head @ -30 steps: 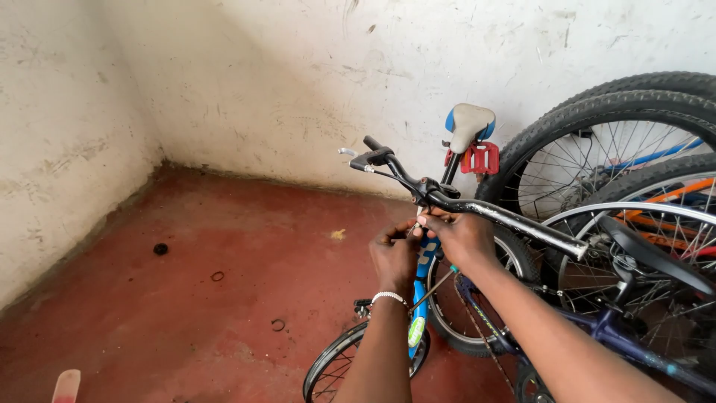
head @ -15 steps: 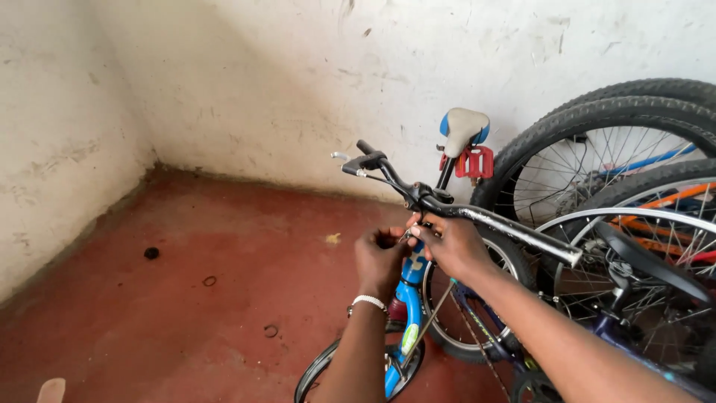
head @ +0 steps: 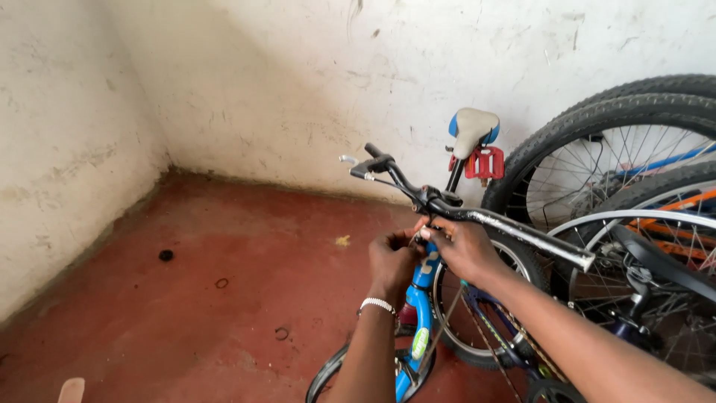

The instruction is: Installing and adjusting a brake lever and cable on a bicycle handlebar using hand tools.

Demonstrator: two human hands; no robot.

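Your left hand (head: 393, 261) and right hand (head: 464, 246) meet just below the handlebar (head: 477, 216) of the blue bicycle (head: 419, 313), fingers pinched narrow at the stem; what they grip is hidden. The bicycle stands on the red floor (head: 224, 283) near the wall corner.

The left hand (head: 391, 261) and right hand (head: 466, 250) hide the spot they pinch on the small blue bicycle (head: 419, 313); big black tyres (head: 619, 119) run off the edge.
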